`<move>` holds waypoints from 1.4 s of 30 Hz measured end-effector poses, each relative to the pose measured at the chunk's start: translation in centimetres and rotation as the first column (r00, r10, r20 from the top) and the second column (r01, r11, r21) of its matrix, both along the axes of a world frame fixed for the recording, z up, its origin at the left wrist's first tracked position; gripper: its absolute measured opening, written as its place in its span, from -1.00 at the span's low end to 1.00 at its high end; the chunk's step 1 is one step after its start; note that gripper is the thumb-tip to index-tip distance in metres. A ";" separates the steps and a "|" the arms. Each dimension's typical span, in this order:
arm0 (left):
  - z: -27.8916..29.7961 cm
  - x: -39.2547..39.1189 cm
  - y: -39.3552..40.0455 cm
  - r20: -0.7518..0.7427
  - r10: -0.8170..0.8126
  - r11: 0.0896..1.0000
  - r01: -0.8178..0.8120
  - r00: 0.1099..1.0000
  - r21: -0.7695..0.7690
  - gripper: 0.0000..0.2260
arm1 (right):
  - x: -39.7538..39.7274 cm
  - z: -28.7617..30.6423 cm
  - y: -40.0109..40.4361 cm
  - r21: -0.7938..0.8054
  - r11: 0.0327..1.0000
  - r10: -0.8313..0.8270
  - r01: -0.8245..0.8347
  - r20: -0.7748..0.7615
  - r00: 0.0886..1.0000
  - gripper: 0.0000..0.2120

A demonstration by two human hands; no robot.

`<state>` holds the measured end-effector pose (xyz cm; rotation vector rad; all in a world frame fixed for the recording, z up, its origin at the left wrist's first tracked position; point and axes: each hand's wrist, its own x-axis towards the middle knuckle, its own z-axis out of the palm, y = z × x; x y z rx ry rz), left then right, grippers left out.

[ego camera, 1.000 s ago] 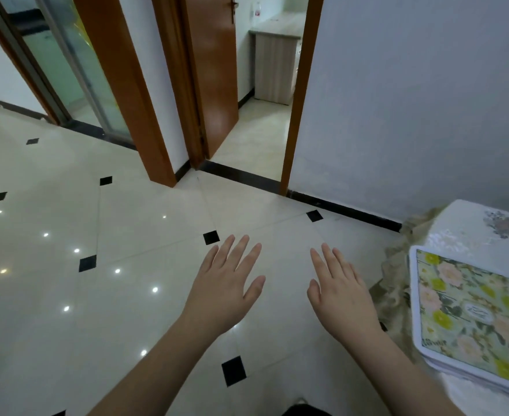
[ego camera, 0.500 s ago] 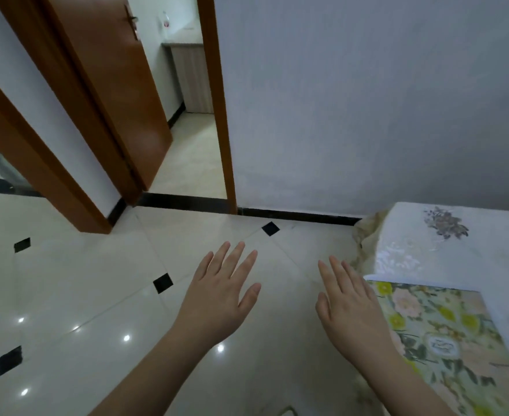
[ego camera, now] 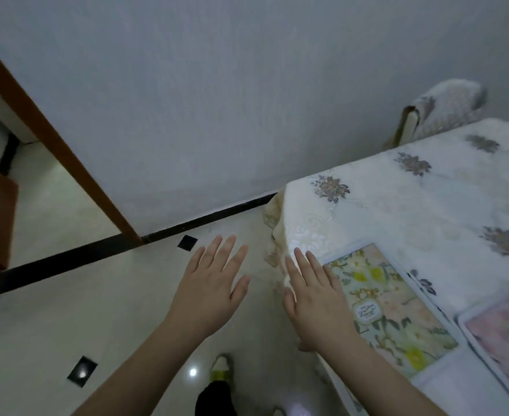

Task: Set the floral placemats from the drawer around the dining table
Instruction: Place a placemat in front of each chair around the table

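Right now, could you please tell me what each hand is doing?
Left hand: open, fingers spread, holding nothing.
Right hand: open, fingers straight, holding nothing.

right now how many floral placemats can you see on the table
2. A green and yellow floral placemat lies at the near corner of the white embroidered tablecloth, beside the right hand. A pink floral placemat lies to its right, cut off by the frame. Others may lie out of view.

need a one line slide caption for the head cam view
Both open hands, left hand and right hand, reach toward a green floral placemat on the tablecloth corner.
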<state>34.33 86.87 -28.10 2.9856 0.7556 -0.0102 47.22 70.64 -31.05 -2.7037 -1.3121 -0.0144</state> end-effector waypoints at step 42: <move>-13.4 23.6 -3.7 -0.162 -0.878 0.473 0.866 0.450 -0.164 -0.38 | 0.1 -10.4 -11.4 -0.165 0.342 -0.924 0.925 -0.236 0.299 -0.33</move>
